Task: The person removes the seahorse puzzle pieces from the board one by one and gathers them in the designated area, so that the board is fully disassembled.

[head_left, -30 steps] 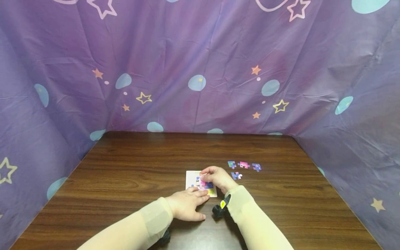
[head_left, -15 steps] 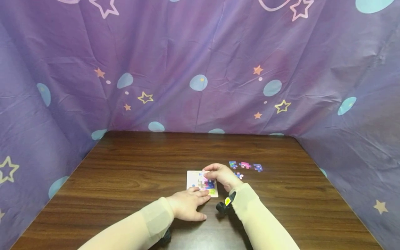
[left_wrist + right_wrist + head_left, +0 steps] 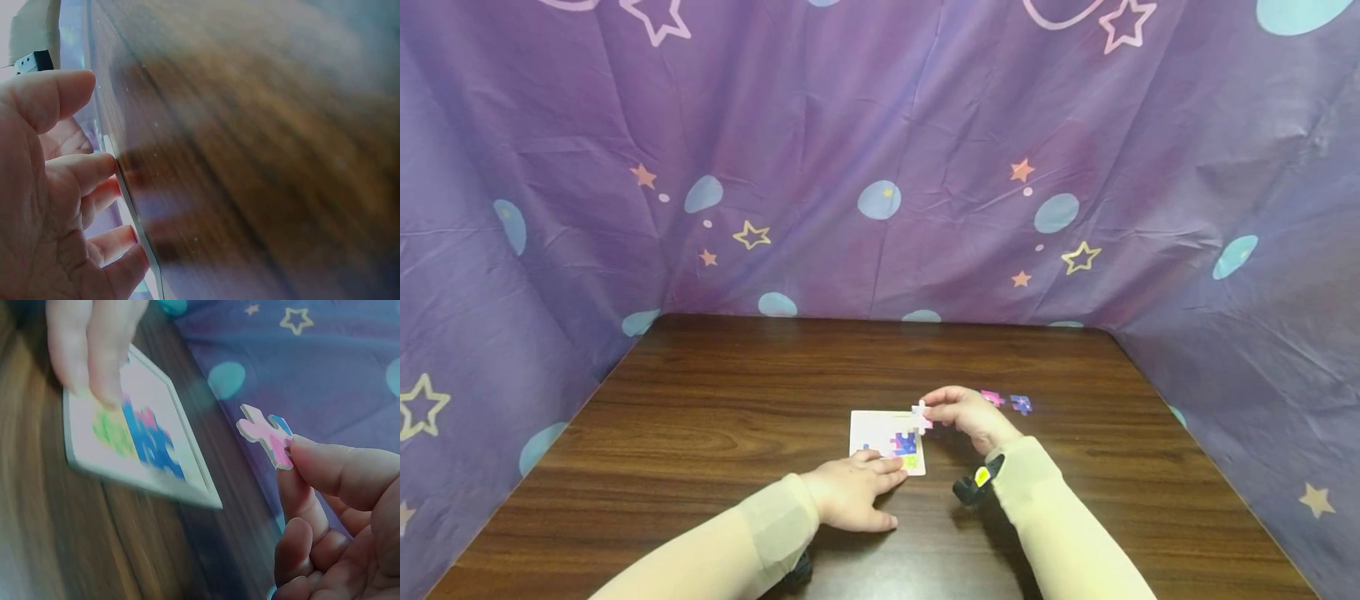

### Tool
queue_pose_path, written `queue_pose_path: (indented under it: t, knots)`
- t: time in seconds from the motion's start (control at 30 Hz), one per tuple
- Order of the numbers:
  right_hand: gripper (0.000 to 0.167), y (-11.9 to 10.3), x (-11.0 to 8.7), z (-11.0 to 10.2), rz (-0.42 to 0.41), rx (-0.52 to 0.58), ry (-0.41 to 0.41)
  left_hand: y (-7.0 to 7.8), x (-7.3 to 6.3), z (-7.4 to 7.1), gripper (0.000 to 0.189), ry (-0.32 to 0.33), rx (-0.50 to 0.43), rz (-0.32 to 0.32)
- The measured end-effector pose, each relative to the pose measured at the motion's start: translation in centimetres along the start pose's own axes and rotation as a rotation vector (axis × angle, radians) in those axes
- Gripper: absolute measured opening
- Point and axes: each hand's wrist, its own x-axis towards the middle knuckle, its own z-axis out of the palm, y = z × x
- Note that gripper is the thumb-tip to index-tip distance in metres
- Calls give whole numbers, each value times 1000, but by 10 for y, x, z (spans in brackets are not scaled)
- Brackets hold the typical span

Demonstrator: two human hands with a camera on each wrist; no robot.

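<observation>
Pinching one puzzle piece (image 3: 919, 417), the right hand (image 3: 972, 416) hovers beside one board (image 3: 867, 427), lower centre; the left hand (image 3: 852, 492) lies spread on its near edge; two loose pieces (image 3: 1021, 405) sit right, tabletop (image 3: 715, 400) stretching left.

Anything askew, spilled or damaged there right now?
Nothing stands out. The puzzle board lies flat, the left hand touching it; the right hand pinches an intact-looking piece. The backdrop is merely creased.

The left hand (image 3: 853, 494) hides part of the board (image 3: 868, 425); the right hand (image 3: 973, 421) partly covers a pink piece (image 3: 992, 398). Both sleeves (image 3: 1067, 508) leave the head view's bottom. The left wrist view blurs the surface (image 3: 262, 156).
</observation>
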Motion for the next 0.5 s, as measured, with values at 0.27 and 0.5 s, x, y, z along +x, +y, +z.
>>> queue_pose_path:
  t: [0.27, 0.5]
  knots:
    - [24, 12, -6, -37, 19, -19, 21, 1, 0, 0, 69, 0, -4, -15]
    - [27, 24, -12, -70, 52, -84, 84, 0, 0, 2, 69, -9, -12, -19]
